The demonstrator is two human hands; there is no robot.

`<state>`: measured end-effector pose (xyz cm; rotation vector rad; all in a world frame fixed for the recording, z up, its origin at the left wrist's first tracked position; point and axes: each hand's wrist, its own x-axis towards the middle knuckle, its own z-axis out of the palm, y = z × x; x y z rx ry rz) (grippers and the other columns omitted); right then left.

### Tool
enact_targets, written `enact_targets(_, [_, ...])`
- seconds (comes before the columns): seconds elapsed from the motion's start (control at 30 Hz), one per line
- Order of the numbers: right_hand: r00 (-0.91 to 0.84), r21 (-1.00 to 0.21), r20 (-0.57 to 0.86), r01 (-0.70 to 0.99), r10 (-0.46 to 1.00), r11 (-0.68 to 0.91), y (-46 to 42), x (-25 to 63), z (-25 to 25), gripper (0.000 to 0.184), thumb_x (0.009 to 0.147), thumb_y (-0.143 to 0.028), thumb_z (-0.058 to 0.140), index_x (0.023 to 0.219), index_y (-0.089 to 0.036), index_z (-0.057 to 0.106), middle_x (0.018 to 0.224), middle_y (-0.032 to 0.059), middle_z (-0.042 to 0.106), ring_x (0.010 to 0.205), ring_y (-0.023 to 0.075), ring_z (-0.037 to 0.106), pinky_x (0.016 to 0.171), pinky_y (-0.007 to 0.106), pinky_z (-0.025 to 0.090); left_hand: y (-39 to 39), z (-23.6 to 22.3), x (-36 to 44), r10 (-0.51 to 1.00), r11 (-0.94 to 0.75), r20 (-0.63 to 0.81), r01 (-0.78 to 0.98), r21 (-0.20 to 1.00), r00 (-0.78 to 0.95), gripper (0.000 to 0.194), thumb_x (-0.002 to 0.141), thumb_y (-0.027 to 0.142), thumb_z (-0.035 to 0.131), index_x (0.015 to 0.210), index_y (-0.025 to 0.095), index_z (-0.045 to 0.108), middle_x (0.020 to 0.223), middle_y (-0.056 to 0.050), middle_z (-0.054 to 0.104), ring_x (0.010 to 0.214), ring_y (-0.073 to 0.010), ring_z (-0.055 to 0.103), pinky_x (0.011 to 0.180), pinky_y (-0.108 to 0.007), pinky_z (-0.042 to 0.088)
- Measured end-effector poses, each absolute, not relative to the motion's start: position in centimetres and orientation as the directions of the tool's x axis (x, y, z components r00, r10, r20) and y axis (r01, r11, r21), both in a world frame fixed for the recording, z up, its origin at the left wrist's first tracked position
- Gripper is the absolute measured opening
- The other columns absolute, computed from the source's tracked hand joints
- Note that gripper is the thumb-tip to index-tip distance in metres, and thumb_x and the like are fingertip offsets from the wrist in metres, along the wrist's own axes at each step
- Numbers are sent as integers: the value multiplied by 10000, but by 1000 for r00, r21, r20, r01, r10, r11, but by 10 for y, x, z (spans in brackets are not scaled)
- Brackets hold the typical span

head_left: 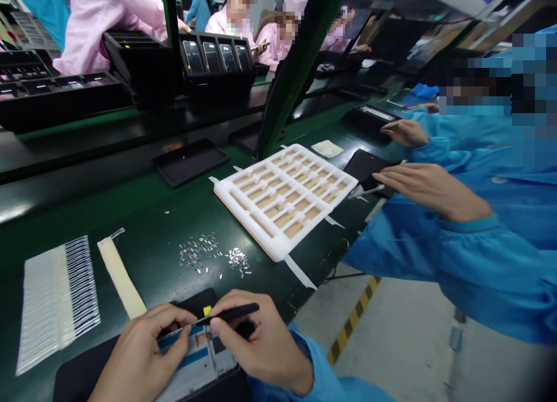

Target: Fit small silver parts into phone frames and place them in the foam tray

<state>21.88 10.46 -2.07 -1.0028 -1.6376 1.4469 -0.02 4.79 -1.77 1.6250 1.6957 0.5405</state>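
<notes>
At the near edge, a silver phone housing with blue strips lies on a black pad. My right hand is closed around black tweezers, whose tip points left over the housing. Beside that tip, my left hand rests over the housing's left side, thumb and forefinger pinched together. Whatever sits between those fingers is too small to make out. An orange flex piece shows on the housing, and a yellow tab stands just behind the tweezers.
Small metal pieces lie scattered ahead of my hands. To the left are a sheet of thin strips and a cream tape strip. A white gridded tray is taped down mid-table. A co-worker's hands work at right.
</notes>
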Motion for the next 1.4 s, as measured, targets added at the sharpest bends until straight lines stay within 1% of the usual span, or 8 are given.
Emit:
enact_targets(0.13, [-424, -986, 77, 100, 902, 131, 102, 219, -21, 113, 926, -215, 729, 934, -181, 837, 865, 81, 810, 701, 210, 795, 613, 263, 626, 48, -20, 0, 973, 127, -223, 682, 720, 53, 224, 986, 374, 612, 995, 319, 829, 989, 23, 830, 912, -174, 801, 796, -218, 617])
enact_targets(0.33, [-395, -954, 228, 94, 890, 286, 100, 222, -22, 120, 923, -155, 743, 971, -206, 840, 891, 79, 836, 767, 222, 818, 714, 297, 659, 48, -19, -1, 975, 118, -216, 691, 713, 57, 260, 1030, 431, 602, 1085, 325, 834, 1029, 10, 831, 944, -178, 805, 829, -215, 627])
enact_targets(0.63, [-467, -935, 291, 44, 835, 351, 96, 225, -27, 190, 978, -122, 709, 1111, -192, 825, 995, 114, 837, 889, 231, 826, 809, 316, 682, 44, -19, 2, 986, 47, -147, 696, 717, 85, 262, 1060, 453, 600, 1131, 323, 816, 1057, 2, 828, 943, -163, 804, 809, -187, 614])
enact_targets(0.8, [-494, -809, 482, 66, 723, 585, 96, 226, -35, 219, 990, -87, 697, 1184, -161, 765, 1048, 118, 830, 911, 217, 796, 823, 311, 668, 45, -24, 0, 991, -9, -89, 720, 693, 98, 262, 1078, 452, 580, 1156, 337, 803, 1115, 5, 832, 954, -139, 810, 796, -166, 612])
enact_targets(0.93, [-561, -665, 563, 128, 607, 735, 94, 228, -32, 201, 1038, -84, 639, 1209, -140, 730, 1079, 120, 828, 883, 219, 761, 815, 326, 656, 44, -24, -3, 986, -105, -27, 738, 666, 165, 253, 1082, 419, 573, 1185, 328, 786, 1119, 6, 841, 963, -128, 819, 833, -156, 628])
enact_targets(1.13, [-541, -596, 572, 242, 617, 765, 86, 227, -28, 230, 1062, -80, 568, 1213, -143, 731, 1100, 103, 833, 936, 231, 774, 899, 342, 654, 45, -18, -9, 980, -155, 0, 758, 634, 200, 287, 1102, 404, 523, 1277, 314, 731, 1135, -3, 844, 975, -123, 828, 819, -147, 648])
enact_targets(1.23, [-538, -561, 580, 280, 611, 779, 81, 226, -29, 243, 1105, -138, 524, 1228, -131, 733, 1093, 110, 836, 937, 242, 776, 885, 354, 660, 47, -14, -7, 968, -193, -2, 753, 629, 250, 291, 1117, 362, 477, 1261, 331, 729, 1119, 7, 835, 963, -111, 820, 813, -139, 644])
enact_targets(1.4, [-585, -492, 597, 273, 548, 827, 80, 229, -30, 293, 1149, -164, 455, 1235, -115, 731, 1075, 114, 839, 916, 230, 775, 862, 353, 675, 45, -15, -5, 969, -224, 60, 755, 616, 238, 279, 1116, 342, 481, 1279, 330, 708, 1142, -5, 816, 990, -116, 809, 865, -141, 639])
